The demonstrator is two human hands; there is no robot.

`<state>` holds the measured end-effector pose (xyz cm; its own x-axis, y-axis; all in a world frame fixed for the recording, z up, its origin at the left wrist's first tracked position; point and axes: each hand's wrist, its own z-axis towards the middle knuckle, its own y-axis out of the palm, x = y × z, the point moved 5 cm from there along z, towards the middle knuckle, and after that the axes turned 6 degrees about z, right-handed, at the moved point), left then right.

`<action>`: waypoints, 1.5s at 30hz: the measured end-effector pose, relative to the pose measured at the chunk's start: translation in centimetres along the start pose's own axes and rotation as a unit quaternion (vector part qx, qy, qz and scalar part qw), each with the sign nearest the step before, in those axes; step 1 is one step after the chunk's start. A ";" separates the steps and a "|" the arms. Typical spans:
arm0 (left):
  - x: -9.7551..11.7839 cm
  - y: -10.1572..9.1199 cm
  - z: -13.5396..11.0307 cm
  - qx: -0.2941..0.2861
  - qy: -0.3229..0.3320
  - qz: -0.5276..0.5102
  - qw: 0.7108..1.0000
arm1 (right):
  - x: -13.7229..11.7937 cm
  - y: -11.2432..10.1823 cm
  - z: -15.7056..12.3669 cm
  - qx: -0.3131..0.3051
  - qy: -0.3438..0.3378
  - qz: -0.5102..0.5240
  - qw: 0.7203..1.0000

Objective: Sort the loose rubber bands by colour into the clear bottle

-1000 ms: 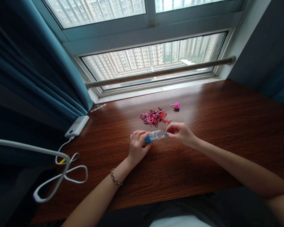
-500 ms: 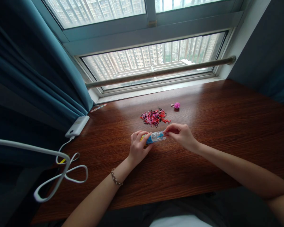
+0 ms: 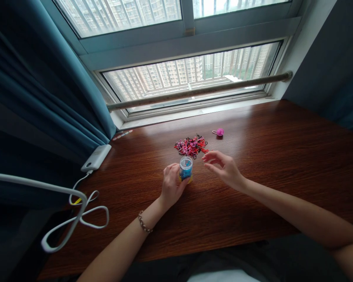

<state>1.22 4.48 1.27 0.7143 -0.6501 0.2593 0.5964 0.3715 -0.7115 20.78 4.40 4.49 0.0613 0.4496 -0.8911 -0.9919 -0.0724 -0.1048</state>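
My left hand (image 3: 173, 182) is wrapped round a clear plastic jar (image 3: 186, 169), which stands upright with its open mouth up. Small blue pieces show inside it, and its base is yellow. To the right of the jar, my right hand (image 3: 223, 168) hovers with thumb and fingers apart and nothing visible between them. Just beyond both hands lies a loose pile of small elastic bands (image 3: 191, 147) in pink, red and black. Behind the pile, to the right, is a round pink lid (image 3: 220, 132) with a pale loop.
The brown wooden table (image 3: 267, 156) reaches to a window with a metal rail (image 3: 200, 91) across it. At the left, a white power bank (image 3: 96, 158) lies by the blue curtain (image 3: 85, 90), and a looped white cable (image 3: 85, 211) hangs near the table's left edge.
The jar has turned from lying tilted toward my right hand to standing upright in my left hand. My right hand has come away from its mouth, and its fingers have spread.
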 end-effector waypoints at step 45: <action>-2.6 1.2 0.6 -0.057 -0.043 -0.017 0.997 | 9.2 -15.8 3.5 0.425 -0.059 -0.376 0.821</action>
<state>0.31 7.02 0.07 0.7259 -0.6000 0.3363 0.5787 0.2685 -0.7700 36.67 12.81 -0.55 0.7310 0.1686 -0.6612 -0.4010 0.8901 -0.2165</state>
